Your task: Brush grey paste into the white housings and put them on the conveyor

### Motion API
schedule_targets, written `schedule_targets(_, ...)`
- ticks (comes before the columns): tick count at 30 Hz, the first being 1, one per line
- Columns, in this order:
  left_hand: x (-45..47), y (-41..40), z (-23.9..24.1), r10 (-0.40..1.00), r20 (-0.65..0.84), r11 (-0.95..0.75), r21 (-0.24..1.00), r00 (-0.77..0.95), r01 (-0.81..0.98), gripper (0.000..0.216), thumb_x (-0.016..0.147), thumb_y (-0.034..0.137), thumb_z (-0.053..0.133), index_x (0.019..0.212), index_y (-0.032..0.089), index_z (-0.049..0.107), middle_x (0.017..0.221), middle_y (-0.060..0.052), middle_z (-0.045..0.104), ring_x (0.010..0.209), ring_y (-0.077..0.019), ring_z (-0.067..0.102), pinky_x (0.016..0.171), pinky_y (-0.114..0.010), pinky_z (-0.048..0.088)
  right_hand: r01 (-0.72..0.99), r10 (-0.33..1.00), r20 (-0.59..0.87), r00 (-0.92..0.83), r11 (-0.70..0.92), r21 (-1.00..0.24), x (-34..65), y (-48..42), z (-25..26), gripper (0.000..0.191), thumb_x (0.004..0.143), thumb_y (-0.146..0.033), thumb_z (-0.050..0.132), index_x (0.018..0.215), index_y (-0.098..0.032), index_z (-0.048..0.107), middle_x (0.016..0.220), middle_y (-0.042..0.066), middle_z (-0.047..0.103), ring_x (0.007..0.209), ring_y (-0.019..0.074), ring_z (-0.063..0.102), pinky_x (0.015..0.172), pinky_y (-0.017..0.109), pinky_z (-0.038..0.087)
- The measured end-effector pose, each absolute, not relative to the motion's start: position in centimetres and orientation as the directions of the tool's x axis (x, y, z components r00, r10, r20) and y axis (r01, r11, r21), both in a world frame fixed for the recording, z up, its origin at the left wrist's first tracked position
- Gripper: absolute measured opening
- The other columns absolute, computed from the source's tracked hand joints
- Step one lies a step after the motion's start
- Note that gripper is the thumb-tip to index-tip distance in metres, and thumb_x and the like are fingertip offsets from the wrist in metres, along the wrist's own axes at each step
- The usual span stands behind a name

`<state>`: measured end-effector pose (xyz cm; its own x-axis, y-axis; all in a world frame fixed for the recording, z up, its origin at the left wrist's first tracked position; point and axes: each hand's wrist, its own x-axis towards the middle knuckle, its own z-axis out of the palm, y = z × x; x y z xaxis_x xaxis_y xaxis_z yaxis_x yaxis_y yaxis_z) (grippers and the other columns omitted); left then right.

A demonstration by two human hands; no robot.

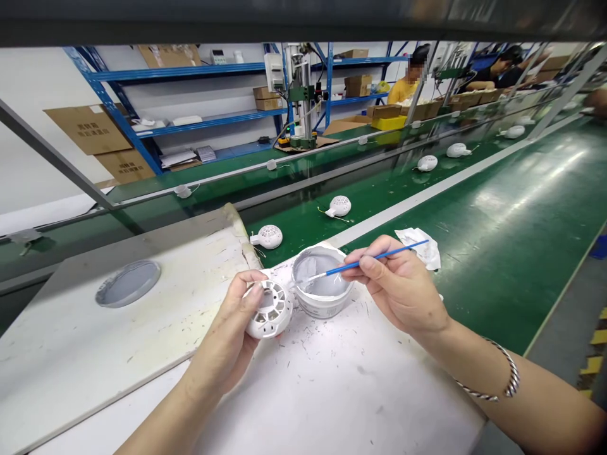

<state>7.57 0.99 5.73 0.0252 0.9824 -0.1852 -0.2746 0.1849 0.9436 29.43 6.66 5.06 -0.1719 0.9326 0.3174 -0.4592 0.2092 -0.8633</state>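
My left hand grips a round white plastic fan housing with a slotted, spoked face turned up toward me. Between the thumb and fingers of my right hand is a thin blue-handled paintbrush. Its pale tip points left, close to the housing's upper edge and over the rim of a tub; whether it touches either I cannot tell. That white tub stands just behind the housing, with grey paste coating its inside. A crumpled white tissue lies beyond my right hand.
A grey-smeared lid lies on the white board at left. Several white housings with wires sit along the green conveyor. Blue shelving, a press machine and people at work are further back. A dark beam crosses overhead.
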Motion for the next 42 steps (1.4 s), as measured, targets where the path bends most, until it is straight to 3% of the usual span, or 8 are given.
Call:
schedule_targets(10, 8.9, -0.1, 6.6, 0.966, -0.243, 0.257, 0.912, 0.082, -0.319, 0.027, 0.083, 0.047, 0.061, 0.097, 0.027, 0.050, 0.077, 0.000, 0.058, 0.066, -0.0150, 0.056, 0.056, -0.024, 0.045, -0.358, 0.885, 0.414, -0.214, 0.323, -0.876, 28.7, 5.0, 5.4, 0.012, 0.081, -0.018, 0.072, 0.078, -0.020, 0.060, 0.081, 0.002, 0.074, 0.076, 0.0163, 0.073, 0.070, 0.028, 0.063)
schedule_targets(15, 8.9, -0.3, 6.8, 0.958, -0.270, 0.286, 0.897, 0.095, -0.338, 0.029, 0.074, 0.029, 0.068, 0.097, 0.028, 0.050, 0.081, 0.001, 0.060, 0.066, -0.0134, 0.054, 0.058, -0.023, 0.043, -0.339, 0.842, 0.492, -0.222, 0.407, -0.848, 28.6, 4.6, 5.5, 0.011, 0.082, -0.012, 0.068, 0.080, -0.020, 0.063, 0.082, 0.001, 0.074, 0.077, 0.0148, 0.073, 0.071, 0.025, 0.062)
schedule_targets(20, 8.9, -0.3, 6.6, 0.969, -0.244, 0.246, 0.918, 0.047, -0.311, 0.032, 0.071, 0.023, 0.070, 0.095, 0.028, 0.050, 0.082, 0.002, 0.060, 0.066, -0.0113, 0.054, 0.058, -0.019, 0.042, -0.292, 0.815, 0.537, -0.218, 0.470, -0.833, 28.9, 4.4, 5.5, 0.015, 0.080, -0.007, 0.068, 0.082, -0.021, 0.065, 0.083, 0.000, 0.074, 0.080, 0.0132, 0.072, 0.071, 0.022, 0.062)
schedule_targets(26, 8.4, -0.3, 6.4, 0.985, -0.174, 0.167, 0.946, -0.002, -0.279, 0.037, 0.070, 0.024, 0.075, 0.095, 0.029, 0.048, 0.094, 0.003, 0.058, 0.069, -0.0113, 0.057, 0.060, -0.021, 0.046, -0.277, 0.795, 0.571, -0.204, 0.513, -0.813, 29.8, 4.5, 5.9, 0.016, 0.082, -0.010, 0.068, 0.086, -0.025, 0.066, 0.085, -0.001, 0.074, 0.079, 0.0156, 0.072, 0.070, 0.027, 0.063)
schedule_targets(32, 7.8, 0.3, 5.7, 0.978, -0.126, 0.074, 0.954, -0.165, -0.290, 0.036, 0.067, 0.013, 0.072, 0.090, 0.028, 0.048, 0.089, 0.003, 0.059, 0.066, -0.0115, 0.056, 0.056, -0.021, 0.047, -0.280, 0.774, 0.628, -0.080, 0.587, -0.760, 31.3, 5.8, 6.1, 0.013, 0.086, -0.016, 0.066, 0.089, -0.028, 0.066, 0.088, -0.001, 0.073, 0.081, 0.0172, 0.071, 0.075, 0.035, 0.063)
schedule_targets(35, 6.9, 1.1, 5.3, 0.961, -0.097, 0.013, 0.951, -0.257, -0.309, 0.038, 0.062, 0.009, 0.071, 0.087, 0.027, 0.049, 0.094, 0.002, 0.061, 0.071, -0.0126, 0.057, 0.054, -0.019, 0.047, -0.239, 0.760, 0.649, -0.038, 0.624, -0.744, 31.6, 6.5, 6.0, 0.011, 0.085, -0.015, 0.067, 0.087, -0.026, 0.066, 0.086, 0.000, 0.073, 0.082, 0.0176, 0.071, 0.075, 0.033, 0.063)
schedule_targets(42, -1.2, 3.3, 5.6, 0.781, 0.061, -0.158, 0.982, -0.622, -0.102, 0.048, 0.053, 0.008, 0.075, 0.088, 0.026, 0.048, 0.095, 0.000, 0.059, 0.085, -0.0194, 0.058, 0.055, -0.025, 0.056, -0.156, 0.763, 0.645, 0.037, 0.642, -0.751, 31.7, 8.1, 5.8, 0.013, 0.083, -0.011, 0.068, 0.083, -0.023, 0.063, 0.085, 0.000, 0.073, 0.080, 0.0156, 0.072, 0.075, 0.027, 0.063)
